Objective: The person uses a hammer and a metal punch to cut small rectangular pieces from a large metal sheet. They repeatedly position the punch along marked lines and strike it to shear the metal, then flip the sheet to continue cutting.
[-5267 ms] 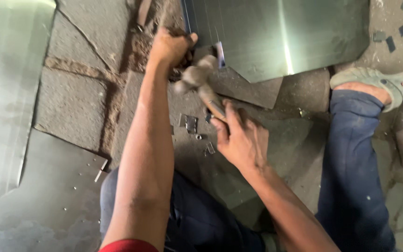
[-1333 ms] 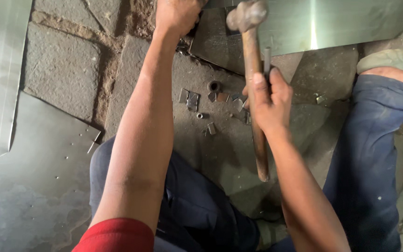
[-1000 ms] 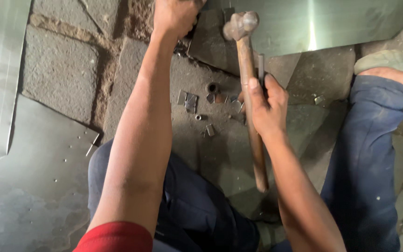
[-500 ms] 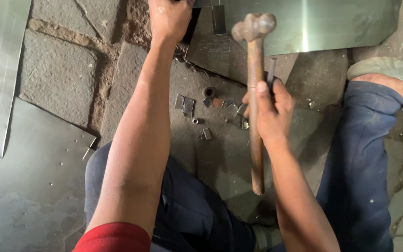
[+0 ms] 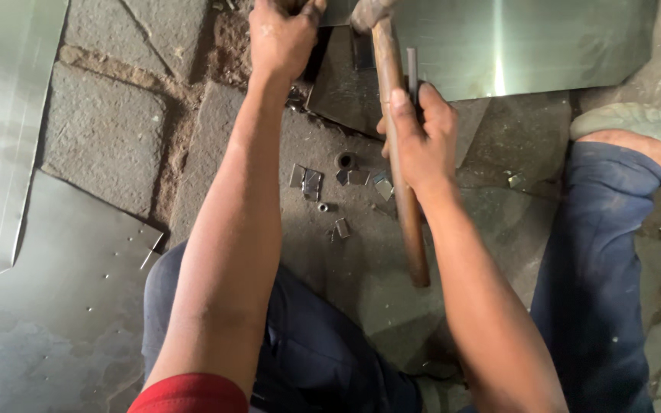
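Observation:
My right hand point(image 5: 421, 138) grips the wooden handle of a hammer point(image 5: 398, 160); its metal head point(image 5: 369, 11) is raised near the top edge, over the corner of a shiny steel sheet point(image 5: 529, 42). A thin dark rod is also pinched in that hand, beside the handle. My left hand point(image 5: 283, 37) is closed on something small at the sheet's near-left corner; what it holds is hidden. I sit on a stone floor with my knees apart.
Small cut metal pieces and a ring-shaped nut point(image 5: 344, 160) lie scattered on the floor between my arms. Other steel sheets point(image 5: 47, 306) cover the left side. My sandalled foot point(image 5: 636, 130) rests at the right, close to the big sheet's edge.
The hammer head has gone up and back toward the sheet's corner after swinging down a second ago. My left hand has stayed at the corner.

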